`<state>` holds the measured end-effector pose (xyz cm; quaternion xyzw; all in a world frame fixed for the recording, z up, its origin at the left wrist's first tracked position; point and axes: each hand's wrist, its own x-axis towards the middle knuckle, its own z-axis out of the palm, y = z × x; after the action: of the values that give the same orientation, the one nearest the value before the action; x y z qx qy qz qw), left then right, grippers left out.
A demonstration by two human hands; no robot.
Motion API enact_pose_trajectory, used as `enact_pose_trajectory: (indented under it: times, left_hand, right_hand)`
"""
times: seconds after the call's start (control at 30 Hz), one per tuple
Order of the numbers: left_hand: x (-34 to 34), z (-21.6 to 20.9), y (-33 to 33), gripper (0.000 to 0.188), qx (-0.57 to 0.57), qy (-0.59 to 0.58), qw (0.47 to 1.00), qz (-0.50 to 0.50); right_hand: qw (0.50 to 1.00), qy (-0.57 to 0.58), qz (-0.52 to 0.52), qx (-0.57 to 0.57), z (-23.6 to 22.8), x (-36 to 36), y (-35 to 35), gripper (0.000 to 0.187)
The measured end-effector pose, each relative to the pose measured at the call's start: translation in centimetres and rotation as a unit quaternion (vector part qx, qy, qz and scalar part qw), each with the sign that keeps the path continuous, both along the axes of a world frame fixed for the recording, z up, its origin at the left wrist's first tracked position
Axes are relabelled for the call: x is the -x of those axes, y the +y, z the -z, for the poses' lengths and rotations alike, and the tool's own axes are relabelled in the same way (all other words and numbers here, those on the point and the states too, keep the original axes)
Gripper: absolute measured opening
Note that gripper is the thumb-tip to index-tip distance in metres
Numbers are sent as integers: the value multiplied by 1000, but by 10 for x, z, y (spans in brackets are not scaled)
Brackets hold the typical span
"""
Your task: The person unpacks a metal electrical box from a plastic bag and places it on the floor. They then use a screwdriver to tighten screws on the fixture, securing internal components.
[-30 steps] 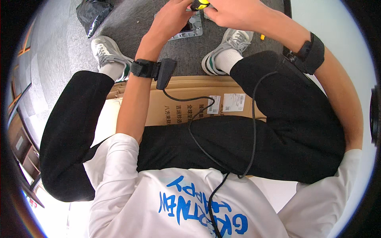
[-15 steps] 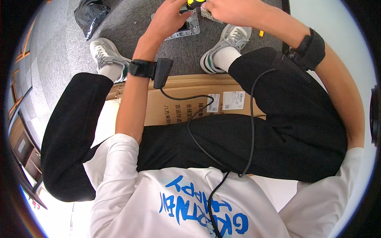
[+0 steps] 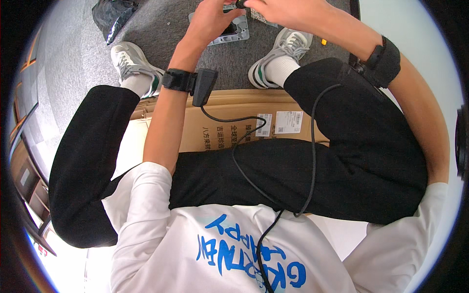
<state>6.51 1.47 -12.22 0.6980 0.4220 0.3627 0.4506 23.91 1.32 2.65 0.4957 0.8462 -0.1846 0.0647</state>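
At the top edge, my right hand (image 3: 288,10) is closed around a black-and-yellow tool handle (image 3: 240,4); only its dark end shows, and the rest is cut off. My left hand (image 3: 212,20) is right beside it, thumb and fingers bent inward. What the left fingers pinch is out of sight. Partly beneath my left hand lies a grey moulded housing (image 3: 241,32) with holes along its rim and a dark middle, flat on the carpet. A clear bag of small parts (image 3: 260,17) lies by my right hand, partly covered by it.
A black plastic bag (image 3: 113,19) sits on the grey carpet (image 3: 161,29) at the far left. A small yellow piece (image 3: 324,42) lies beyond my right shoe (image 3: 282,54). Flattened cardboard (image 3: 195,132) is under my legs. A black cable (image 3: 312,161) loops from my wrist straps across my lap.
The tool handle has shifted up, so its yellow part is now out of the picture. Both hands sit slightly higher, and my left wrist has moved a little right.
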Motion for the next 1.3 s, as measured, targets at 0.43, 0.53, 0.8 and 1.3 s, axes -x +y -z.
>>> enact_pose_trajectory:
  times: [0.43,0.53,0.8,1.3]
  left_hand:
    - [23,55,12,31,-63,125,990,-11]
    - [26,61,10,31,-86,179,980,-1]
    - [16,67,9,30,-138,251,958,8]
    - [19,82,15,30,-192,292,937,30]
  right_hand:
    - [982,151,-99,-56,10,-22,6,28]
    - [979,169,-100,-58,7,-25,4,29]
    - [978,180,-70,-80,7,-29,4,32]
    - [980,176,-28,-93,9,-50,-5,30]
